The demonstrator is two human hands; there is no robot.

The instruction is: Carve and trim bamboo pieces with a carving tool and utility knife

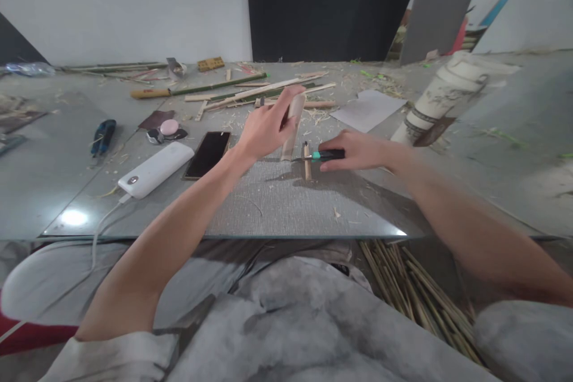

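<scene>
Your left hand (264, 130) grasps the pale strip (290, 142) near-upright over the counter (250, 209); your right hand's (358, 151) fingers grip the knife (332, 155) beside its foot. Brace the strip firmly, fingertips above the blade.

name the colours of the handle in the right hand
The handle is black with a teal-green front part, seen best in the head view.

Pale strip (293, 131), tilted above the tabletop (286, 209), black-and-green knife (330, 155) level, blade by the strip's lower end
</scene>
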